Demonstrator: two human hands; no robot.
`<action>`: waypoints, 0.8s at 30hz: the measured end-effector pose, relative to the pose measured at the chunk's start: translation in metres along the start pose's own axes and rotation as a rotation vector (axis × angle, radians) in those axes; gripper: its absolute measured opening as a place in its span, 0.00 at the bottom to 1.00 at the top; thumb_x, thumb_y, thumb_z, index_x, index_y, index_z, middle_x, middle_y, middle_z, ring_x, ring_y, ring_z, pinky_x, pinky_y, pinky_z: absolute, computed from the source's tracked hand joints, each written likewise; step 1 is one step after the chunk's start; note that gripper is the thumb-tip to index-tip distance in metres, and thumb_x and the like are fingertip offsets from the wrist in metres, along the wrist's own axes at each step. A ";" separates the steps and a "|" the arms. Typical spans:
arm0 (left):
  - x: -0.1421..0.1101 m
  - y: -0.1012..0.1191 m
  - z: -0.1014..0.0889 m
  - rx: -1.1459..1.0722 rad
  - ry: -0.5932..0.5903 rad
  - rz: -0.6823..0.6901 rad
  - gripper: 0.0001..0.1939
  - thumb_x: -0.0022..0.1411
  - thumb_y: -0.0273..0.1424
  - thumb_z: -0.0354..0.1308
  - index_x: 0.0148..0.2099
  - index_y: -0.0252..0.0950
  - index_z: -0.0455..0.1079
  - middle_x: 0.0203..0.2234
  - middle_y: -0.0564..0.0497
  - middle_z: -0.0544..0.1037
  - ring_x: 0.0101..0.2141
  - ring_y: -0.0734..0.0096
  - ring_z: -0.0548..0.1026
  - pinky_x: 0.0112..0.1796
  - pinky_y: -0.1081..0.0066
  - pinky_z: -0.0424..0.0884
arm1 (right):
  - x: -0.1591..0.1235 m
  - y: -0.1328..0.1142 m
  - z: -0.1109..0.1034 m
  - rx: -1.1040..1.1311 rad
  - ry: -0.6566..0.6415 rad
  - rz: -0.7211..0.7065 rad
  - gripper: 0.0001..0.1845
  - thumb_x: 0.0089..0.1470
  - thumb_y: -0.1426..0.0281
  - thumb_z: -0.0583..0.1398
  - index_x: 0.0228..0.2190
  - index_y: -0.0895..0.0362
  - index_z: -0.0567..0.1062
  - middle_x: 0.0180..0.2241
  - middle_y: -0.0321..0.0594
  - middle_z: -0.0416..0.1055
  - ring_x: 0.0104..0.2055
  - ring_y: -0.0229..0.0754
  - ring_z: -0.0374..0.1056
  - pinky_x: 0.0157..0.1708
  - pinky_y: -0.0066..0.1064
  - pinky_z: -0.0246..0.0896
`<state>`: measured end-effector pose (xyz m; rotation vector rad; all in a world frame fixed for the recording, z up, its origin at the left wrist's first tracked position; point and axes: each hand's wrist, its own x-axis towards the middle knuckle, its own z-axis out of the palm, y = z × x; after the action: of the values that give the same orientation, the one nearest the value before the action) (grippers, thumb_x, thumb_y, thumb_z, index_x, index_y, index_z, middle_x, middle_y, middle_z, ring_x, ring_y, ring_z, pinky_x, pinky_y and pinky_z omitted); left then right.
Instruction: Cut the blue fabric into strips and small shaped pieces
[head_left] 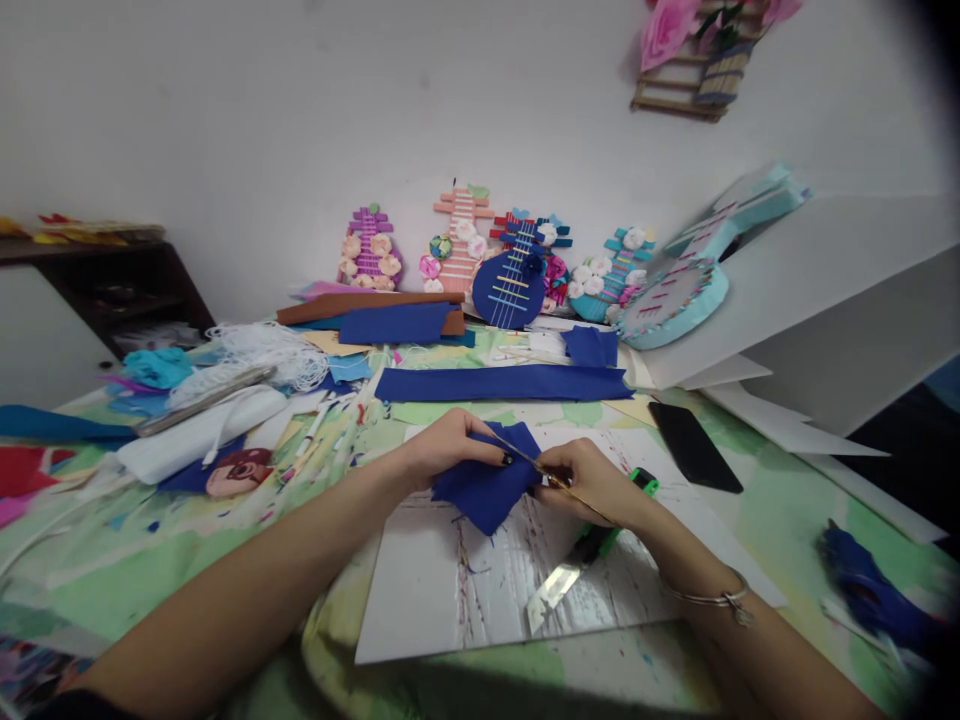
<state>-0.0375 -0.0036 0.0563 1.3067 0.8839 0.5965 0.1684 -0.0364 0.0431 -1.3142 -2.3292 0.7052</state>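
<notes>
A piece of dark blue cloth (484, 490) with frayed edges is pinched in my left hand (461, 445), held just above a white board. My right hand (589, 480) is closed around a thin gold-brown stick-like thing (517, 447) that slants across the cloth's upper edge. Whether it is a plain stick or a tool, I cannot tell. The right fingertips are close to the cloth's right side. Below that hand, a green and black utility knife (596, 545) lies on the board (420, 600) with its wide blade out.
A long blue cloth strip (502, 383) lies beyond my hands, with decorated instrument-shaped crafts (510, 290) against the wall. A black phone (695, 447) rests at the right, near large white sheets (825, 330). White cord (259, 355) and cloth scraps are piled at the left.
</notes>
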 end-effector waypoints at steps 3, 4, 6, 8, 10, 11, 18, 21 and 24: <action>-0.001 0.000 0.001 -0.020 -0.017 -0.004 0.08 0.41 0.26 0.63 0.29 0.30 0.76 0.21 0.49 0.77 0.21 0.73 0.72 0.25 0.74 0.67 | 0.000 0.002 0.001 -0.005 -0.001 0.000 0.10 0.43 0.69 0.54 0.16 0.59 0.61 0.16 0.30 0.50 0.21 0.31 0.47 0.19 0.23 0.40; -0.001 -0.001 0.001 -0.020 -0.015 -0.006 0.08 0.41 0.26 0.63 0.29 0.30 0.76 0.21 0.49 0.76 0.21 0.73 0.72 0.24 0.74 0.67 | 0.000 0.003 0.001 -0.007 -0.001 0.000 0.10 0.43 0.69 0.54 0.16 0.59 0.61 0.16 0.30 0.50 0.21 0.31 0.47 0.19 0.23 0.40; -0.001 -0.001 0.001 -0.013 -0.007 -0.011 0.07 0.41 0.26 0.63 0.28 0.30 0.76 0.20 0.49 0.76 0.20 0.74 0.71 0.23 0.75 0.66 | 0.000 0.004 0.003 -0.013 -0.004 -0.003 0.10 0.43 0.70 0.54 0.15 0.59 0.61 0.16 0.30 0.50 0.21 0.31 0.47 0.19 0.23 0.41; -0.001 -0.001 0.001 -0.006 -0.005 -0.015 0.07 0.41 0.26 0.63 0.27 0.30 0.75 0.19 0.49 0.76 0.19 0.74 0.71 0.23 0.75 0.66 | 0.001 0.004 0.003 -0.017 -0.007 -0.007 0.09 0.43 0.70 0.54 0.16 0.59 0.62 0.16 0.30 0.51 0.21 0.31 0.47 0.19 0.23 0.41; -0.001 -0.001 0.001 -0.003 -0.008 -0.021 0.07 0.40 0.25 0.63 0.27 0.30 0.75 0.19 0.49 0.76 0.19 0.74 0.71 0.23 0.75 0.66 | 0.001 0.003 0.004 -0.017 -0.008 -0.006 0.08 0.42 0.71 0.54 0.16 0.60 0.64 0.16 0.30 0.51 0.21 0.31 0.47 0.19 0.23 0.41; -0.002 -0.001 0.001 -0.004 -0.010 -0.022 0.07 0.40 0.25 0.63 0.27 0.30 0.75 0.19 0.49 0.76 0.19 0.74 0.71 0.22 0.76 0.66 | 0.001 0.003 0.003 -0.018 -0.009 -0.003 0.08 0.42 0.71 0.54 0.16 0.60 0.65 0.16 0.30 0.51 0.21 0.31 0.47 0.19 0.23 0.41; -0.002 0.000 0.002 -0.011 -0.008 -0.036 0.06 0.40 0.25 0.63 0.27 0.30 0.76 0.18 0.50 0.75 0.18 0.75 0.71 0.21 0.77 0.65 | 0.001 0.002 0.003 -0.058 -0.006 0.013 0.08 0.41 0.71 0.55 0.16 0.61 0.67 0.15 0.30 0.52 0.21 0.31 0.46 0.19 0.23 0.41; -0.002 -0.001 0.001 -0.002 -0.013 -0.036 0.07 0.40 0.25 0.64 0.27 0.30 0.76 0.18 0.50 0.75 0.18 0.75 0.71 0.21 0.77 0.65 | 0.002 0.003 0.004 -0.087 0.006 0.028 0.09 0.42 0.70 0.56 0.17 0.61 0.69 0.15 0.30 0.52 0.21 0.31 0.47 0.19 0.23 0.42; -0.001 -0.002 0.001 -0.008 -0.014 -0.043 0.07 0.41 0.26 0.64 0.27 0.30 0.76 0.18 0.50 0.76 0.19 0.74 0.71 0.22 0.76 0.66 | 0.003 0.004 0.005 -0.123 0.036 0.026 0.09 0.42 0.69 0.56 0.16 0.61 0.69 0.14 0.30 0.53 0.20 0.31 0.47 0.20 0.23 0.42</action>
<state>-0.0378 -0.0054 0.0543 1.2801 0.8948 0.5566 0.1670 -0.0337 0.0365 -1.4004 -2.3637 0.5493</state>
